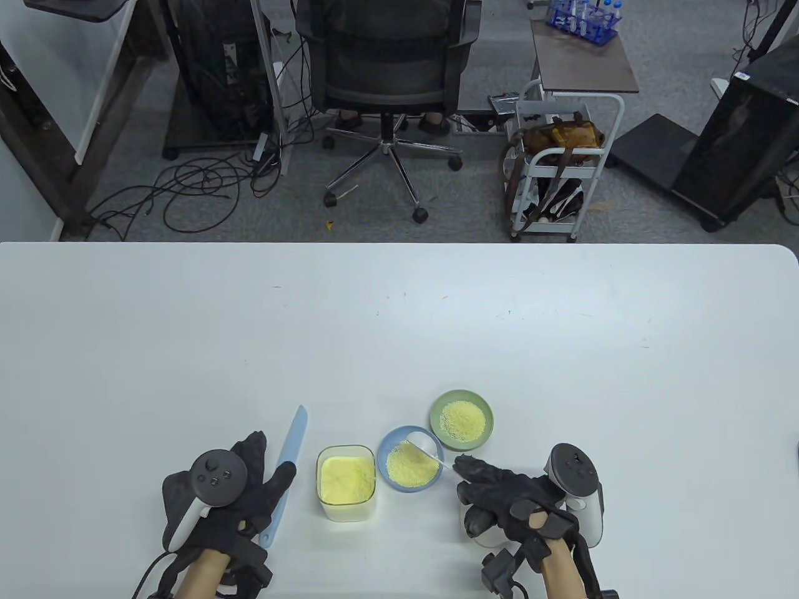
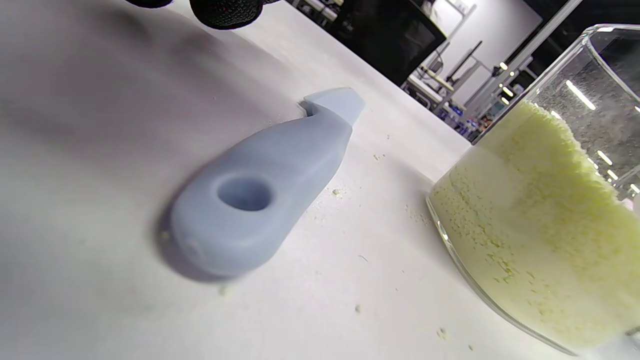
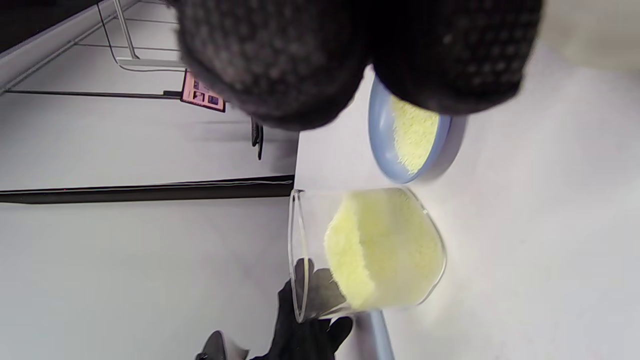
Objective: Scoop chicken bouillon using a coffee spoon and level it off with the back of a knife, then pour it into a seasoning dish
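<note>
A light blue knife (image 1: pixel 293 446) lies flat on the table left of the glass container (image 1: pixel 346 480) of yellow chicken bouillon. My left hand (image 1: pixel 249 480) rests over the knife's handle (image 2: pixel 260 185) with its fingers (image 2: pixel 225 10) lifted off it. The white coffee spoon (image 1: pixel 426 444) lies in the blue seasoning dish (image 1: pixel 382 458), its bowl by the far rim and its handle pointing right. My right hand (image 1: pixel 499 490) reaches the handle's end with one fingertip. Its other fingers (image 3: pixel 280 60) are curled and hide any grip. The blue dish holds bouillon.
A green dish (image 1: pixel 435 412) with more bouillon sits just behind and right of the blue one. Loose grains dot the table near the container (image 2: pixel 540 225). The table's far edge borders an office chair (image 1: pixel 384 56) and a white cart (image 1: pixel 565 162).
</note>
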Demonstrator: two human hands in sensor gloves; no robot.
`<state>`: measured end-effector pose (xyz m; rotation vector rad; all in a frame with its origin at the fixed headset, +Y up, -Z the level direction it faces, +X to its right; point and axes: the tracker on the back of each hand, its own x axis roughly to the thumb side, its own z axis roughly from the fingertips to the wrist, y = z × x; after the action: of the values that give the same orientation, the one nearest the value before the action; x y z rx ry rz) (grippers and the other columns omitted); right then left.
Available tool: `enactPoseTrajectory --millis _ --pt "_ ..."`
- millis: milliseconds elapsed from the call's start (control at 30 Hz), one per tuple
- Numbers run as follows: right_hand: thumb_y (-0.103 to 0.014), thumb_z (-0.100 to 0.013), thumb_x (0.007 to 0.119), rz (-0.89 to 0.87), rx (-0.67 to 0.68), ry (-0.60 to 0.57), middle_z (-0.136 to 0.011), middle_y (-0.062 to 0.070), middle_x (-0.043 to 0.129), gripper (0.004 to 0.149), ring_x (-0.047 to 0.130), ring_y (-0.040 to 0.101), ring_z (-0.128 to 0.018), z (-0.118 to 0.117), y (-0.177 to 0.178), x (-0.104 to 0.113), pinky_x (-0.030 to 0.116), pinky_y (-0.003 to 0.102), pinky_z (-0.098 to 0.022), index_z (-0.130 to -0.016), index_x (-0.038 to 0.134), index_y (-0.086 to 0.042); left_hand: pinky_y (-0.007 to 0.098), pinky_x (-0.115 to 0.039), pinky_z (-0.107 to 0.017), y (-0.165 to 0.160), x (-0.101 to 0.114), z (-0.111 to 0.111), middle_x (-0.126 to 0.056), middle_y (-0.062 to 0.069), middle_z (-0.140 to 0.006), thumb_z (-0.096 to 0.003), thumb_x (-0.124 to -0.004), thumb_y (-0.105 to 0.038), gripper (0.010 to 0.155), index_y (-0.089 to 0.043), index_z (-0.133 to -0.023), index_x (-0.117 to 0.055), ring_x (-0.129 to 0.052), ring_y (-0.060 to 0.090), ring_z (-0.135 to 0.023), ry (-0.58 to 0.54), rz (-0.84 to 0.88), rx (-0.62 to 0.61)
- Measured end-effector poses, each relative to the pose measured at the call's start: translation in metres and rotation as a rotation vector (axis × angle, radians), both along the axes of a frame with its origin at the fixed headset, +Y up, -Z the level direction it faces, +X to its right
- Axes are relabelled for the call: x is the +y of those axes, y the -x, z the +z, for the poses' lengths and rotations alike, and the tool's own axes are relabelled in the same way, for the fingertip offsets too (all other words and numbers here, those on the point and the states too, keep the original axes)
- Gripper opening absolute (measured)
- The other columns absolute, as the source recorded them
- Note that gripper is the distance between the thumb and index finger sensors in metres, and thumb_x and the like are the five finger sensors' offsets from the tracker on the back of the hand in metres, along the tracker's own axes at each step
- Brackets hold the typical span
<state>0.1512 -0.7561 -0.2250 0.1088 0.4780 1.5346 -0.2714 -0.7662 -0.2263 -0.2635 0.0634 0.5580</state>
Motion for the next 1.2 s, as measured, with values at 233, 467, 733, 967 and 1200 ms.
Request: enactPoseTrajectory --millis 233,467,733,967,1200 --pt "-0.014 -0.042 0.07 0.004 0.04 0.027 -0.055 0.033 0.078 0.048 0.094 0.007 -0.017 0.008 0.002 -0.011 0.088 0.037 -0.018 -0.084 0.057 0.005 0.067 -0.045 -0.072 -0.008 0.0 0.002 -0.032 0.029 -0.117 -0.0455 -0.054 -0.072 0.088 -0.024 -0.114 -0.025 -0.048 0.049 -0.108 0.011 0.099 -0.061" --pt "-0.014 -0.043 0.07 0.004 0.042 0.005 -0.055 0.033 0.078 0.048 0.094 0.007 -0.017 0.006 0.006 -0.004 0.087 0.037 -0.018 -0.084 0.056 0.006 0.065 -0.038 -0.076 -0.039 0.004 0.009 -0.021 0.018 -0.121 -0.0422 -0.058 -0.074 0.086 -0.042 -0.112 -0.02 -0.035 0.043 -0.113 -0.08 0.206 -0.256" --pt "-0.016 -0.042 0.072 0.039 0.113 -0.126 -0.057 0.032 0.077 0.046 0.093 0.008 -0.019 -0.004 0.034 0.034 0.086 0.038 -0.019 -0.085 0.062 0.0 0.066 -0.035 -0.075 -0.044 -0.001 0.008 -0.023 0.017 -0.121 -0.0454 -0.06 -0.07 0.078 -0.046 -0.111 -0.025 -0.033 0.044 -0.113 -0.045 0.172 -0.277" --pt "-0.012 -0.038 0.077 0.284 0.244 -0.126 -0.057 0.035 0.075 0.044 0.092 0.013 -0.019 -0.023 0.08 0.047 0.083 0.042 -0.019 -0.08 0.07 0.001 0.066 -0.035 -0.075 -0.044 -0.002 0.008 -0.026 0.018 -0.121 -0.0446 -0.058 -0.072 0.079 -0.046 -0.111 -0.024 -0.034 0.044 -0.113 -0.058 0.141 -0.278" --pt "-0.008 -0.034 0.08 0.594 0.314 -0.213 -0.056 0.037 0.075 0.043 0.091 0.017 -0.015 -0.044 0.117 0.062 0.081 0.046 -0.016 -0.076 0.076 0.002 0.066 -0.035 -0.075 -0.044 -0.002 0.008 -0.026 0.019 -0.121 -0.044 -0.058 -0.073 0.079 -0.047 -0.111 -0.024 -0.034 0.044 -0.113 -0.048 0.146 -0.282"
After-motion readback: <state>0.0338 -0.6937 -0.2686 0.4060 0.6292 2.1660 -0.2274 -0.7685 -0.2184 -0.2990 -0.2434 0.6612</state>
